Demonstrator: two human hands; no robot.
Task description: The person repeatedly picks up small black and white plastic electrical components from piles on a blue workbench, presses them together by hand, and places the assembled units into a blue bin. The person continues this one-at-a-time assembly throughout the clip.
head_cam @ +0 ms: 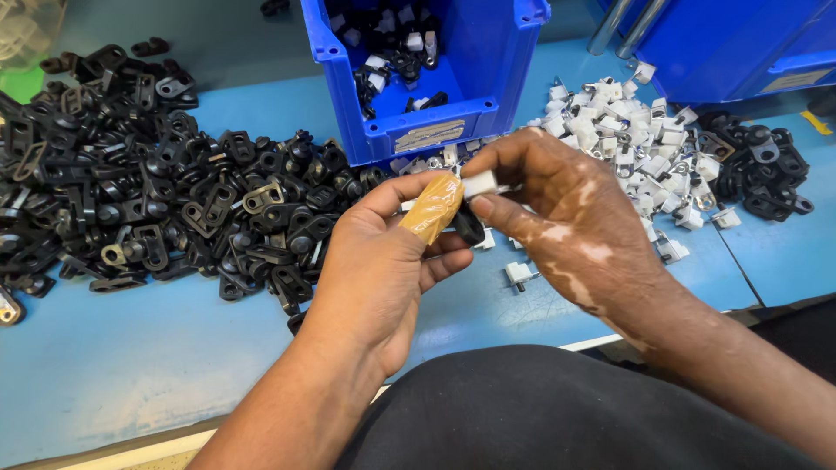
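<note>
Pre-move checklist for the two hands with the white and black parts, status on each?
1. Small white plastic block pinched by the right hand: ok.
2. Black plastic clip held at the left hand, under its tan-taped thumb: ok, though mostly hidden.
3. White block seated in the black clip: cannot tell, fingers cover the joint.
4. Pile of black plastic clips on the blue table, left of the hands: ok, plenty.
5. Pile of white plastic blocks on the right: ok, plenty.
6. Open blue plastic bin behind the hands, some parts inside, room left: ok.
</note>
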